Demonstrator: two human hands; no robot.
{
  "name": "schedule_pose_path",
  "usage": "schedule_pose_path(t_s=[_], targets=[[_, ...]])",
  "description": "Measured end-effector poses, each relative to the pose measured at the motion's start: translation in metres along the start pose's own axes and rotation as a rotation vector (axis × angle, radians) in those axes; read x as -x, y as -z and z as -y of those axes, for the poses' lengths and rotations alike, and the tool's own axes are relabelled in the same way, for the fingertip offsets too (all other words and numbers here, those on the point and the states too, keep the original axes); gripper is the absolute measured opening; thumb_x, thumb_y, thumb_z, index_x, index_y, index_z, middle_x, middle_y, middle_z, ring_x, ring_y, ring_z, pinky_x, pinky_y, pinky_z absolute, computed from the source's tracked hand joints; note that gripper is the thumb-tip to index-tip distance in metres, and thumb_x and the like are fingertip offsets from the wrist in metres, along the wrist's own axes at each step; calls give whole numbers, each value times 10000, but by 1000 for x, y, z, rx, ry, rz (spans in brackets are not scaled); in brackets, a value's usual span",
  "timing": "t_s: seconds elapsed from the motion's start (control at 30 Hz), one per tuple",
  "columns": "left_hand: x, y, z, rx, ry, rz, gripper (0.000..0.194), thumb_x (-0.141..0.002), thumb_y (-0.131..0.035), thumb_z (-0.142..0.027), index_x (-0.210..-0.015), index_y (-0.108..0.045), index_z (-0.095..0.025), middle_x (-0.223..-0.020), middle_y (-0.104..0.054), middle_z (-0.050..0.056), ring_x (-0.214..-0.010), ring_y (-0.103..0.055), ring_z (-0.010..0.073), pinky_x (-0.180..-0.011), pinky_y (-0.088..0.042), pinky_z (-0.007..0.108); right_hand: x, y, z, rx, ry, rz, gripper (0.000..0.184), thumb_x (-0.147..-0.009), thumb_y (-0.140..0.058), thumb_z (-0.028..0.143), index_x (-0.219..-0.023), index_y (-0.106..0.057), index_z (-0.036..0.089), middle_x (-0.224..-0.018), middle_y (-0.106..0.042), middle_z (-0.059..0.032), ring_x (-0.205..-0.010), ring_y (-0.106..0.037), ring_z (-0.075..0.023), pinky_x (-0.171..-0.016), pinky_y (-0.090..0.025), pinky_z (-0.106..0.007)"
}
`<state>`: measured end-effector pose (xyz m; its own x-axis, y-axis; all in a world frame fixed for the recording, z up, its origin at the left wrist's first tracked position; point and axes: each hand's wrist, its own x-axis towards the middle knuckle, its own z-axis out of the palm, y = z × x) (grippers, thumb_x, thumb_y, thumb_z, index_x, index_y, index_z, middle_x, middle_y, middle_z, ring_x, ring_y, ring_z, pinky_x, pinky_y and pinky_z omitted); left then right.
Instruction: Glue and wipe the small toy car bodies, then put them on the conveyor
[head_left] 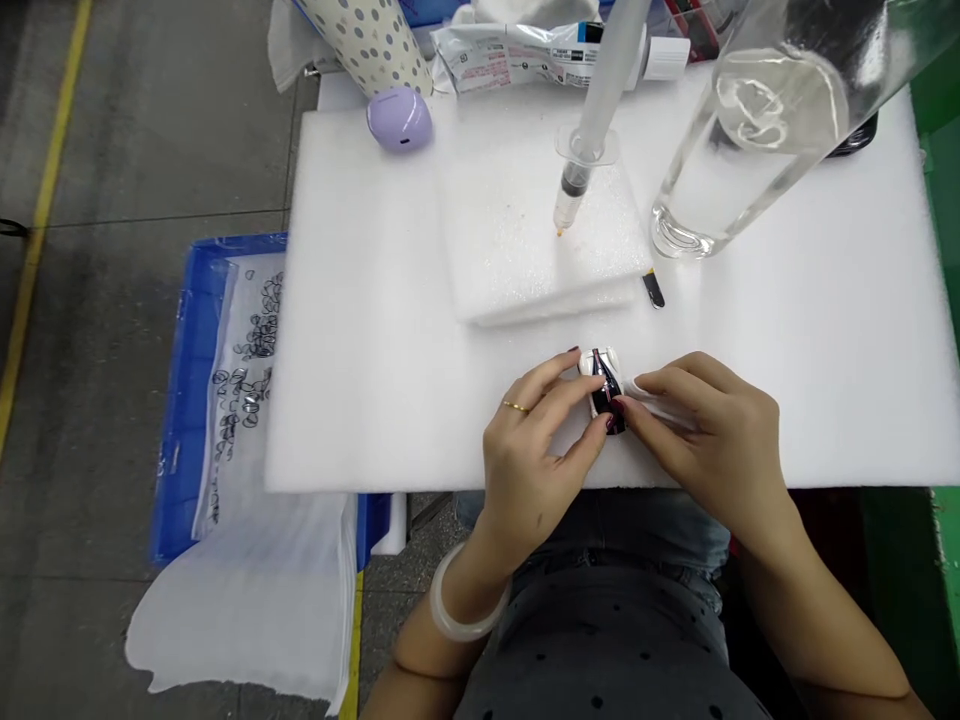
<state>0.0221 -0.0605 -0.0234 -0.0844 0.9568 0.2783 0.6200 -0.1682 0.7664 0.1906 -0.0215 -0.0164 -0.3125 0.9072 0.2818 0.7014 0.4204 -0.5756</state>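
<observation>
My left hand (536, 445) pinches a small dark and white part (604, 385) between thumb and fingers, near the front edge of the white foam mat (360, 330). My right hand (709, 425) is closed too, gripping a thin white piece (651, 398) whose tip touches the same part. Both hands rest on the mat. A syringe-like dispenser (581, 170) hangs tip-down over a smaller raised foam pad (517, 250) behind the hands.
A small dark strip (653, 290) lies right of the pad. A clear bottle (739, 140), a lilac earbud case (399, 120), a dotted cone (367, 40) and a tube (540, 55) stand at the back. A blue bin (187, 400) holds a bag of small rings (247, 370) at left.
</observation>
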Motion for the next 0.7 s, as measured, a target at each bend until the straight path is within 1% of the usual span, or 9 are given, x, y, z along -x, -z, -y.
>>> schedule_pose_path(t_s=[0.07,0.17,0.2,0.23,0.33,0.43,0.53,0.6,0.7], targets=[[-5,4,3,-27,-30,68,284,-870,-722,-161,-1150,-682,-155,-1294,-652,108,-1191,-618,236,-1045,-515,389,2,-1,-1,13,25,-22,110,-895,-696,274,-874,-682,167,-808,-656,-12,-615,-589,-87,-495,-405,-218],[-15,12,9,-43,-157,315,580,-843,-767,-193,-1376,-538,-171,-1470,-524,127,-1363,-462,293,-1130,-432,464,6,1,-4,-73,62,-56,48,-897,-683,209,-919,-666,170,-820,-653,-19,-633,-592,-89,-516,-440,-215],[-18,13,11,-40,-188,375,636,-836,-781,-218,-1408,-504,-188,-1481,-512,122,-1373,-443,300,-1135,-422,480,8,3,-5,-99,75,-81,45,-894,-680,176,-936,-665,174,-823,-650,-20,-627,-586,-86,-516,-445,-213],[-20,14,13,-36,-201,395,639,-829,-793,-254,-1401,-510,-205,-1449,-538,113,-1344,-466,301,-1119,-434,485,10,4,-6,-110,90,-107,76,-888,-678,144,-954,-667,180,-827,-649,-21,-614,-574,-80,-512,-447,-211],[-22,11,17,-39,-171,297,541,-784,-827,-361,-1261,-619,-212,-1233,-634,92,-1149,-568,283,-1012,-507,465,15,8,-7,-61,167,-159,191,-862,-684,75,-1015,-678,189,-850,-653,-29,-592,-561,-70,-502,-448,-205],[-20,7,18,-50,-156,231,459,-794,-817,-350,-1197,-659,-197,-1138,-637,81,-1083,-573,266,-960,-524,431,20,5,-6,4,274,-152,218,-848,-695,75,-1043,-675,171,-872,-650,-49,-628,-589,-88,-518,-467,-213],[-18,8,18,-49,-152,238,351,-871,-746,-261,-1209,-659,-220,-1138,-633,63,-1084,-570,250,-966,-516,421,24,-4,0,82,324,-135,177,-856,-685,106,-1020,-674,171,-879,-643,-47,-620,-572,-89,-523,-470,-222],[-19,11,19,-39,-145,261,323,-910,-686,-202,-1230,-654,-235,-1151,-631,56,-1098,-570,243,-978,-511,424,25,-7,5,121,330,-123,147,-850,-683,112,-984,-677,171,-857,-632,-34,-592,-543,-81,-511,-451,-224],[-20,15,20,-19,-136,293,328,-938,-627,-158,-1254,-648,-242,-1166,-630,54,-1118,-566,237,-978,-516,416,23,3,7,0,280,-11,142,-864,-665,116,-983,-681,190,-856,-611,-26,-576,-519,-70,-507,-442,-224]])
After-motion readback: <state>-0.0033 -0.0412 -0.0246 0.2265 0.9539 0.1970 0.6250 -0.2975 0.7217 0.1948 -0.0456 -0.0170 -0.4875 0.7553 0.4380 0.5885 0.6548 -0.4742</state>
